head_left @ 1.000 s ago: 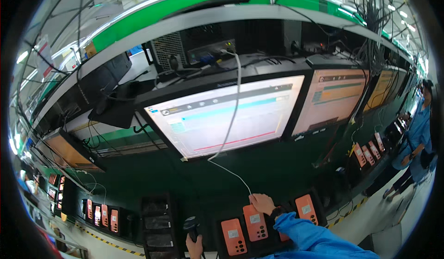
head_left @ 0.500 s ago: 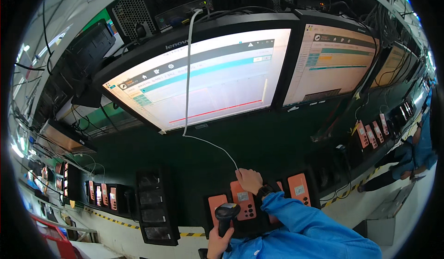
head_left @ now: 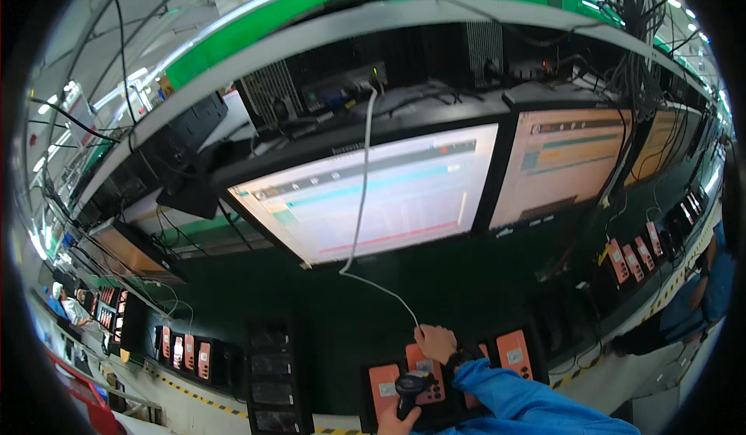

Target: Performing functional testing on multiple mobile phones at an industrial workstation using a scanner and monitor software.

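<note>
My left hand [head_left: 400, 421] is wrapped round the grip of a black handheld barcode scanner [head_left: 412, 385], whose head hangs over the row of phones. My right hand [head_left: 437, 344] closes on the end of a thin white cable [head_left: 386, 290] at the top edge of a salmon-pink phone [head_left: 432, 391]. Whether the plug sits in the phone is hidden by my fingers. Other pink phones lie on either side: one phone [head_left: 384, 385] to the left, another phone [head_left: 514, 355] to the right. They rest in a black tray [head_left: 365, 388].
A large lit monitor [head_left: 388, 194] stands behind, the cable hanging across it, with another monitor [head_left: 563, 163] to its right. A black tray with several slots [head_left: 272, 365] lies left of my phones. More phones [head_left: 619, 262] lie farther right, near a person in blue [head_left: 719, 280].
My view has tilted upward, so the bench and monitors sit lower in the picture. Both hands keep their holds on the scanner and the cable.
</note>
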{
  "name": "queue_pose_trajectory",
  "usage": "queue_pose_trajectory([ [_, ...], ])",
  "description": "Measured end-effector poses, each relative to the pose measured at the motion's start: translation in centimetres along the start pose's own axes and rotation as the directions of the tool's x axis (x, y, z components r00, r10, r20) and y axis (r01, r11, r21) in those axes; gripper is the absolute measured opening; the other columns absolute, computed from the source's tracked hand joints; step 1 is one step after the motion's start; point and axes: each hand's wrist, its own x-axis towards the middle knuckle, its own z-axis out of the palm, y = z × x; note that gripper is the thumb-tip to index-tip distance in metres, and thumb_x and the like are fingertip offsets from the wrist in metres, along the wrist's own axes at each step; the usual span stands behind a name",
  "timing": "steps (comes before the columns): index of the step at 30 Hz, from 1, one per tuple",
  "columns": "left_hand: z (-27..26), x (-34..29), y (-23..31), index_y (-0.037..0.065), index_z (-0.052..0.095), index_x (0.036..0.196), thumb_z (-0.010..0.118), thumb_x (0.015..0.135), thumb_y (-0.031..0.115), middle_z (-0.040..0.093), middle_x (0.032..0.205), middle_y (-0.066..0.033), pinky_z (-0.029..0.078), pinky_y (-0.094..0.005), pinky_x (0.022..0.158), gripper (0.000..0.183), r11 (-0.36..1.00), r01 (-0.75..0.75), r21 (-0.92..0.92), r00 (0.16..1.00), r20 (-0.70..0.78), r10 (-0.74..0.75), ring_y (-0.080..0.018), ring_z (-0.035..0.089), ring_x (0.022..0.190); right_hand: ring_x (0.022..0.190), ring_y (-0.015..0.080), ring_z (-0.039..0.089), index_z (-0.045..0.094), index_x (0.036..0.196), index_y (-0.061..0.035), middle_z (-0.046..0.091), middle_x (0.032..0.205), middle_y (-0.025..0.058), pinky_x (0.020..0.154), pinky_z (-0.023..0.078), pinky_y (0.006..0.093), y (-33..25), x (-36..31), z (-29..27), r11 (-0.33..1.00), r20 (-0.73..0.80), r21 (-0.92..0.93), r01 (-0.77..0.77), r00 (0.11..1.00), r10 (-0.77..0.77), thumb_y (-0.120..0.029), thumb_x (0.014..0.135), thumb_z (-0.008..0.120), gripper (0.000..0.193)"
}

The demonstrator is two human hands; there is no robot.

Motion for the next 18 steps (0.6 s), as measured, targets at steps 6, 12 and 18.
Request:
queue_pose_trajectory([
  [6, 0.30, -0.22, 0.02, -0.003, 0.060, 0.104, 0.067, 0.083, 0.020, 0.064, 0.090, -0.0160, 0.048, -0.0385, 0.078, 0.032, 1.000, -0.008, -0.030, 1.000, -0.016, 0.008, -0.0256, 0.059, 0.083, 0.073, 0.0427, 0.065, 0.068, 0.086, -0.0108, 0.068, 0.080, 0.0205, 0.070, 0.052, 0.0550, -0.09, -0.18, -0.24, 0.999, 0.027, 0.022, -0.024, 0.999, 0.024, -0.038, 0.093, 0.046, 0.036],
  [12, 0.36, -0.35, 0.15, -0.003, 0.060, 0.104, 0.068, 0.082, 0.020, 0.064, 0.090, -0.0163, 0.048, -0.0376, 0.077, 0.033, 0.998, 0.018, -0.066, 1.000, -0.013, -0.019, -0.0261, 0.059, 0.082, 0.075, 0.0428, 0.065, 0.068, 0.087, -0.0105, 0.068, 0.081, 0.0197, 0.071, 0.052, 0.0541, -0.32, -0.19, -0.57, 0.999, 0.072, 0.000, -0.040, 0.997, 0.040, -0.040, 0.094, 0.045, 0.037],
  [18, 0.35, -0.79, 0.44, -0.002, 0.060, 0.103, 0.068, 0.083, 0.020, 0.061, 0.077, -0.0111, 0.048, -0.0345, 0.063, 0.031, 0.994, -0.087, 0.072, 0.990, -0.108, 0.095, -0.0204, 0.058, 0.067, 0.077, 0.0431, 0.065, 0.067, 0.088, -0.0104, 0.068, 0.083, 0.0202, 0.072, 0.052, 0.0542, -0.63, -0.33, -1.03, 0.998, 0.083, 0.022, -0.055, 0.995, 0.053, -0.040, 0.093, 0.045, 0.038],
])
